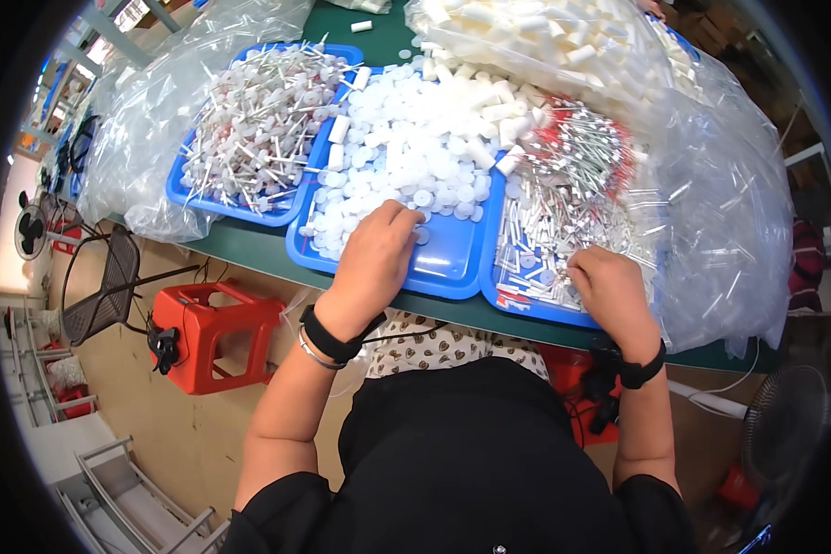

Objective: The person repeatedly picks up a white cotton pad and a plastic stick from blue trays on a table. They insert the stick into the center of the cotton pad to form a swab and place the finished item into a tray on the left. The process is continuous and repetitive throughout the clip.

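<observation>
My left hand (376, 258) is over the front of the middle blue tray (448, 268). Its fingers are curled down among translucent white plastic discs (360, 171), and whatever the fingertips hold is hidden. Over the right blue tray (554, 312), my right hand (611, 288) has thumb and forefinger drawn together above small thin metal-and-white pins (526, 226). What lies between those fingertips is too small to tell. Behind the pins sits a heap of red-tipped metal pins (586, 148). White foam-like cylinders (494, 97) spill into the back of the middle tray.
The left blue tray (268, 217) is heaped with discs on stems (258, 120). Clear plastic bags (725, 222) lie at both sides, and one with white cylinders (563, 42) at the back. Red stools (217, 337) and a fan (789, 425) stand below the green table (249, 247).
</observation>
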Demonstrator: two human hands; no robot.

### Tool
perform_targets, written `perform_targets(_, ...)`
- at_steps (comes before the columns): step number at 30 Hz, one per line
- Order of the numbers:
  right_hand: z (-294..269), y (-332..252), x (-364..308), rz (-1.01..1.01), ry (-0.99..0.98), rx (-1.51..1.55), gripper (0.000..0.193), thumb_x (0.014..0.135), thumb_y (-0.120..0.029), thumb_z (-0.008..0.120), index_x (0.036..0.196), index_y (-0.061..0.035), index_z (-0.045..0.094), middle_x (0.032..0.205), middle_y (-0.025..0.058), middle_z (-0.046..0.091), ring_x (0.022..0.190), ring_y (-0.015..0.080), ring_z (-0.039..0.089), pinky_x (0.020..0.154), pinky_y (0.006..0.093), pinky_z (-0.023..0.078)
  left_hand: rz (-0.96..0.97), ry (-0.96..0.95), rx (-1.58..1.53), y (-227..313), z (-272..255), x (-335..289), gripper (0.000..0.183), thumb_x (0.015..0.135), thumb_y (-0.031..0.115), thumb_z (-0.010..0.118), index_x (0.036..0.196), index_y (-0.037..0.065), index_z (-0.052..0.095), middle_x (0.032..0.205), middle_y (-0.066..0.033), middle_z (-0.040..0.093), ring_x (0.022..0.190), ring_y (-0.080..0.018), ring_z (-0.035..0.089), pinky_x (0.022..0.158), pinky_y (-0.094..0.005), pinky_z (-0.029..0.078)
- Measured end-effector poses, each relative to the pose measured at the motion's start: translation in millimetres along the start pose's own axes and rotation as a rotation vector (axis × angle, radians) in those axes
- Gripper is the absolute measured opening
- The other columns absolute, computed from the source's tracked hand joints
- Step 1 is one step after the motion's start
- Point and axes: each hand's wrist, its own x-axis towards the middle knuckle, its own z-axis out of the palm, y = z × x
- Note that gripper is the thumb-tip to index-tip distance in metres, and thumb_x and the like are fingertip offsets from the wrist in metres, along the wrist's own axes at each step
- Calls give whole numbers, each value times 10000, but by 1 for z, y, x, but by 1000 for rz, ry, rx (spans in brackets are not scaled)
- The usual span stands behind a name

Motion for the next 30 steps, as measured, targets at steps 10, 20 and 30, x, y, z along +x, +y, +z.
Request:
perform_targets(10,-5,-6,-1,22,-21,92,60,828,-113,657,856,-61,647,786,123,643,727,343,634,663,435,497,60,-56,46,4,15,-7,226,770,-51,626,986,13,648,973,-115,603,966,-327,542,843,-394,475)
perform_targets(20,-3,-8,7,-56,37,61,48,830,-89,646,872,-67,653,779,113,608,716,332,623,657,434,496,77,-130,155,6,16,3,139,783,5,667,920,29,652,923,-100,597,885,-312,550,786,-388,483)
perform_targets(30,-6,-11,11,-110,77,164,45,842,-61,642,887,-61,633,824,99,596,736,305,623,642,390,501,-476,-228,-1035,44,32,-5,194,983,139,586,1104,-5,632,1056,-48,638,908,-91,600,790,-248,492)
